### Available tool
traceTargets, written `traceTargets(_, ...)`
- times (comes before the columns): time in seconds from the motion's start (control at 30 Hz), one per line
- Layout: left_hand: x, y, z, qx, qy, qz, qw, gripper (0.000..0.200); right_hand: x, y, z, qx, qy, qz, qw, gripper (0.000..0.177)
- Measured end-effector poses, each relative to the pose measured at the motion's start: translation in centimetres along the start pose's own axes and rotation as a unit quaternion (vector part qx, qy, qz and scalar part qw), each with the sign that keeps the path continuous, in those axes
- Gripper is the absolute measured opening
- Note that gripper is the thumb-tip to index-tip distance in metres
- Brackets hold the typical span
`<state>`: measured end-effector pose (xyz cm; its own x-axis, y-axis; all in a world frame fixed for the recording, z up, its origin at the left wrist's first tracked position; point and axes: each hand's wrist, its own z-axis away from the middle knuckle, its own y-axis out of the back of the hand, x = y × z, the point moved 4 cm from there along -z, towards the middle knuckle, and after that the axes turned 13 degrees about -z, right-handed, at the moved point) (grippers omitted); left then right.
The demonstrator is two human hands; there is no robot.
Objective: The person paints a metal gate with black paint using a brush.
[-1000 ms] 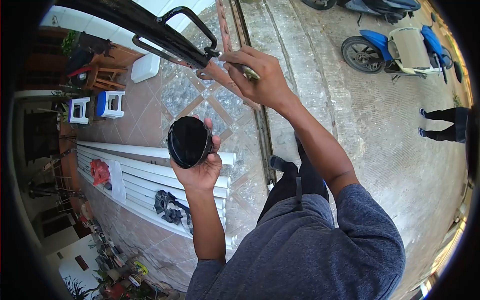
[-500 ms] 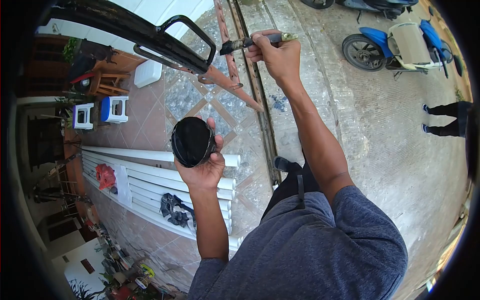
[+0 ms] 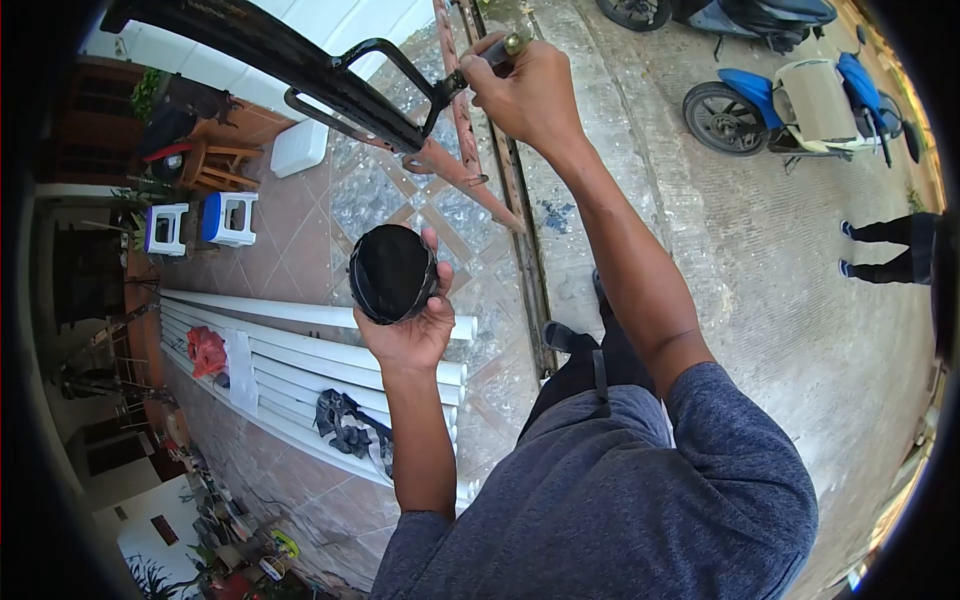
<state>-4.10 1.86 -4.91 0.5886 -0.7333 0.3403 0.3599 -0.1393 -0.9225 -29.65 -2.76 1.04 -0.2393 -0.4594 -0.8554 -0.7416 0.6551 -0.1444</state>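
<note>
Fingers curl round a round cup of black paint, held in my left hand above the tiled floor. My right hand grips the handle of a paintbrush. The dark bristles are at the curved handle of a metal gate frame, near its lower end. Glossy black covers the frame's thick bar, while its far end is reddish-pink.
White pipes lie on the floor beneath my left arm, with a crumpled black bag on them. Two small stools stand at the left. Scooters are parked upper right. A person's legs show at the right.
My right hand has moved left and up, bringing the brush from beside the curved handle onto it. My left hand and the cup have shifted slightly.
</note>
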Motion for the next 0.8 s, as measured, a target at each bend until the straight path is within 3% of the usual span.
traceTargets(0.03, -0.1, 0.0, -0.1, 0.000, 0.000, 0.000, 1.000, 0.057, -0.2, -0.3, -0.1, -0.013, 0.009, 0.004, 1.000, 0.024)
traceTargets(0.13, -0.2, -0.1, -0.3, -0.007, -0.004, -0.008, 1.000, 0.057, -0.5, -0.1, -0.7, 0.034, -0.038, -0.192, 0.980, 0.023)
traceTargets(0.27, -0.3, -0.7, -0.5, -0.018, -0.011, -0.029, 0.999, 0.058, -0.6, 1.3, -0.9, 0.028, 0.004, 0.000, 1.000, 0.019)
traceTargets(0.4, -0.3, -0.9, -0.8, -0.019, -0.013, -0.037, 0.999, 0.057, -2.5, -0.9, -1.9, -0.018, 0.054, -0.014, 0.998, 0.019)
traceTargets(0.53, -0.6, -1.0, -0.7, -0.010, -0.008, -0.017, 1.000, 0.057, -5.7, 0.1, -3.0, 0.026, 0.079, -0.058, 0.995, 0.019)
traceTargets(0.67, -0.7, -1.1, -0.4, 0.006, -0.005, 0.002, 1.000, 0.057, -5.1, 0.8, -3.5, 0.022, 0.010, -0.185, 0.983, 0.021)
traceTargets(0.8, -0.6, -1.1, -0.7, -0.019, -0.004, -0.005, 1.000, 0.057, -6.0, 1.0, -3.6, 0.013, -0.004, -0.190, 0.982, 0.019)
